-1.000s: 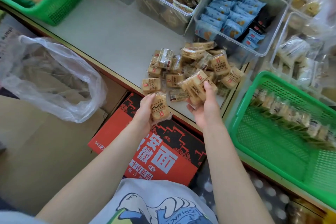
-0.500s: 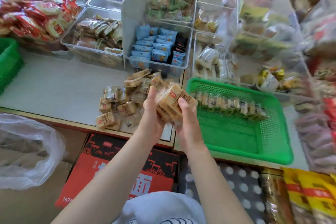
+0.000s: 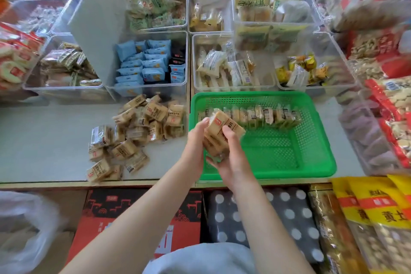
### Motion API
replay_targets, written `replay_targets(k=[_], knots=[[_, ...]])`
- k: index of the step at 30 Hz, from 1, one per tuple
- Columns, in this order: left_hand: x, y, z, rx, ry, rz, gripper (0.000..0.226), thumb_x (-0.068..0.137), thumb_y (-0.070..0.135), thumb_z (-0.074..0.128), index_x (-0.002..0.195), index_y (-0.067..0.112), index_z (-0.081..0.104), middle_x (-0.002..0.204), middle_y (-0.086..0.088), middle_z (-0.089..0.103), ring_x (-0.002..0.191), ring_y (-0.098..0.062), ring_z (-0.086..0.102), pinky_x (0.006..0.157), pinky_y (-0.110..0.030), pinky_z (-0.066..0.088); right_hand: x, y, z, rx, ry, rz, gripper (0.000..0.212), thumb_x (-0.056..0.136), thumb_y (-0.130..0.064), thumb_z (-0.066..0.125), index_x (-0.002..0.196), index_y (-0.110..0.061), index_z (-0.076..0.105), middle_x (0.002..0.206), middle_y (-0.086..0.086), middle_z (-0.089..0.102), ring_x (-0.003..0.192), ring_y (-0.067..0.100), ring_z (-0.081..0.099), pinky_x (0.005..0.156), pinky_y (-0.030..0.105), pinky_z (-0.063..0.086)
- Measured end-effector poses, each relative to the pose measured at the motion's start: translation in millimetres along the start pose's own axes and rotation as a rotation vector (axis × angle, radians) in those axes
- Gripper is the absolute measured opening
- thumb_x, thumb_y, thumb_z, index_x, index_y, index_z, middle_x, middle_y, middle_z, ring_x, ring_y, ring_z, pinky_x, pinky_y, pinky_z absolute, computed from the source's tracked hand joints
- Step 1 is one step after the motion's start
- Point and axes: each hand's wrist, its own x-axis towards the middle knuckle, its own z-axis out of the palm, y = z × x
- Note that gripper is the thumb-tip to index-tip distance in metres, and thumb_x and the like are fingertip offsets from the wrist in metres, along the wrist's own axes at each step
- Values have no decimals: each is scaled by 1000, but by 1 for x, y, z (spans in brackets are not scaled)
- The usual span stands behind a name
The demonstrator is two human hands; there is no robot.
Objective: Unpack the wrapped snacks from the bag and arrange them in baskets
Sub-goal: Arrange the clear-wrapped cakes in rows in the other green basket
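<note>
Several tan wrapped snacks form the stack [image 3: 219,134] I hold between both hands, over the near left corner of the green basket [image 3: 311,162]. My left hand [image 3: 195,147] presses the stack's left side with its fingers curled round it, and my right hand [image 3: 231,158] grasps it from below and the right, thumb on the top packet. Inside the green basket, along its far wall, a row of the same snacks [image 3: 262,115] stands on edge, side by side. Just left of the green basket a loose pile of tan snack packets [image 3: 133,133] lies on the grey shelf [image 3: 44,140]. Behind the green basket stand clear bins: one of blue packets [image 3: 142,66] to the far left, one of pale packets [image 3: 224,69] straight behind, one of yellow packets [image 3: 302,71] to the far right. Below the shelf's edge, left of the green basket, sits a red and black carton [image 3: 106,211], and further left a crumpled clear plastic bag [image 3: 24,229].
</note>
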Motion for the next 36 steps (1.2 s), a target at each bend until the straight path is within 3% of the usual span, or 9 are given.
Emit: replay_targets(k=[3, 8, 10, 13, 18, 23, 27, 32, 36], knots=[[27, -2, -16, 333, 127, -49, 71, 83, 72, 49, 132, 21, 62, 136, -5, 60, 124, -20, 54, 109, -42, 39, 24, -7, -25, -111, 92, -47, 68, 69, -52, 75, 128, -25, 56, 119, 7, 71, 107, 22, 70, 86, 38, 53], [61, -15, -49, 620, 289, -13, 45, 102, 28, 52, 144, 13, 45, 132, -3, 56, 106, -17, 57, 83, -31, 52, 71, -6, -55, -733, 260, 55, 64, 65, -64, 77, 113, -31, 50, 120, 1, 45, 117, 25, 45, 95, 38, 43], [68, -20, -56, 639, 285, -71, 44, 102, 26, 54, 143, 11, 48, 125, -5, 61, 101, -20, 63, 87, -42, 57, 88, -2, -52, -1106, 386, 113, 69, 69, -66, 75, 118, -28, 44, 122, 7, 34, 112, 29, 38, 86, 37, 38], [74, -24, -61, 653, 289, -72, 32, 103, 24, 53, 132, 10, 53, 105, -4, 62, 87, -17, 64, 72, -38, 60, 111, 11, -36, -1345, 538, 76, 89, 69, -70, 73, 135, -25, 34, 139, 19, 29, 119, 37, 38, 93, 43, 39], [78, -25, -68, 701, 231, -80, 19, 104, 26, 51, 120, 15, 54, 99, -6, 67, 84, -21, 69, 65, -39, 61, 130, 28, -9, -1320, 520, -39, 112, 73, -70, 72, 153, -14, 16, 150, 26, 26, 131, 41, 35, 103, 46, 37], [81, -31, -75, 694, 183, -60, 18, 105, 26, 50, 120, 16, 53, 94, -4, 68, 80, -16, 69, 57, -33, 60, 126, 43, -30, -1002, 614, -26, 115, 71, -54, 84, 149, 2, 22, 149, 24, 29, 134, 37, 39, 105, 42, 45], [84, -34, -77, 675, 165, -52, 18, 105, 26, 48, 119, 16, 51, 94, -4, 68, 77, -15, 69, 51, -29, 58, 128, 41, -37, -861, 663, 106, 98, 71, -53, 84, 139, -7, 32, 143, 24, 35, 121, 36, 49, 90, 41, 52], [85, -36, -79, 676, 144, -49, 16, 105, 28, 47, 117, 18, 50, 98, -7, 69, 79, -17, 71, 54, -32, 60, 124, 47, -19, -781, 514, 98, 107, 86, -46, 74, 159, -20, 0, 150, 16, 45, 105, 25, 62, 67, 28, 48], [85, -36, -78, 677, 140, -46, 15, 106, 28, 46, 116, 18, 49, 99, -7, 69, 84, -20, 71, 63, -40, 62, 120, 61, -2, -886, 551, 43, 110, 89, -46, 71, 159, -21, -11, 122, 12, 61, 70, 18, 57, 51, 28, 44]])
